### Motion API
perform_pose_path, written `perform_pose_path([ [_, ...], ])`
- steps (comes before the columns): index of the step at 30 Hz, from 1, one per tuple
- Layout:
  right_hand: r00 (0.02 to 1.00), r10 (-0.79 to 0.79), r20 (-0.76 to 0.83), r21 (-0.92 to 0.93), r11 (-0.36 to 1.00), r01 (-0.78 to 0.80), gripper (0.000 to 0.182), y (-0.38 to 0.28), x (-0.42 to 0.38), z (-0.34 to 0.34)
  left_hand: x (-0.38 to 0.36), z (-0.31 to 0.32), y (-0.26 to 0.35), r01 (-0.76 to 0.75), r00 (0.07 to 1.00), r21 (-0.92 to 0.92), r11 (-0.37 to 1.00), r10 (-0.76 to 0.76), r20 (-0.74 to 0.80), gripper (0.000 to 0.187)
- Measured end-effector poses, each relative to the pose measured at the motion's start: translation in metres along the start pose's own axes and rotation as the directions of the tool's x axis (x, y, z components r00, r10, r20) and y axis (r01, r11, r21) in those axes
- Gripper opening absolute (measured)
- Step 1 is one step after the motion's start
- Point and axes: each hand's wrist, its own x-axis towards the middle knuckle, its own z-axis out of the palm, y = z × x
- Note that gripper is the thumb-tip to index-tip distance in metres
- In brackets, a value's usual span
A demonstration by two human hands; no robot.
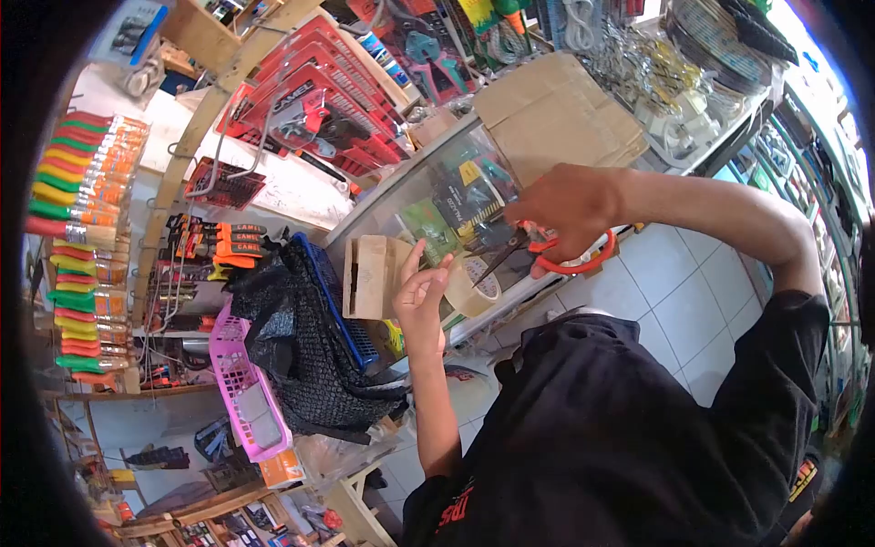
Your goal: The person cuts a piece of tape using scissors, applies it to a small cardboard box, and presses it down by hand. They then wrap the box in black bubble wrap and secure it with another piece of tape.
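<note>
My right hand grips red-handled scissors, whose dark blades point left and down toward a roll of tape on the glass counter. The fingers of my left hand are raised and partly bent beside the tape roll; whether something thin lies between thumb and fingertips is too small to make out. Just left of this hand stands a small brown cardboard box. Packaged items show through the counter glass behind the scissors.
A flattened cardboard piece covers the counter's far part. To the left are a pink basket, a blue basket with black netting, and hanging brushes. Red blister packs hang ahead.
</note>
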Motion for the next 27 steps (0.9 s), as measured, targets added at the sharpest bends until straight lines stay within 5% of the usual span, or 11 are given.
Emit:
perform_pose_path([
  [9, 0.986, -0.15, -0.069, -0.027, 0.989, 0.148, 0.047, 0.0, 0.039, 0.015, -0.003, -0.007, -0.001, 0.025, 0.998, 0.038, 0.999, -0.027, 0.052, 0.009],
  [18, 0.984, -0.175, -0.038, -0.013, 0.984, 0.175, 0.06, -0.008, 0.053, 0.0, 0.003, 0.001, 0.001, -0.222, 0.973, 0.273, 0.936, 0.23, 0.0, 0.007],
  [27, 0.954, -0.237, -0.184, -0.163, 0.964, 0.209, 0.065, 0.012, 0.057, 0.002, 0.026, 0.009, 0.004, -0.298, 0.946, 0.441, 0.847, 0.324, 0.015, 0.007],
])
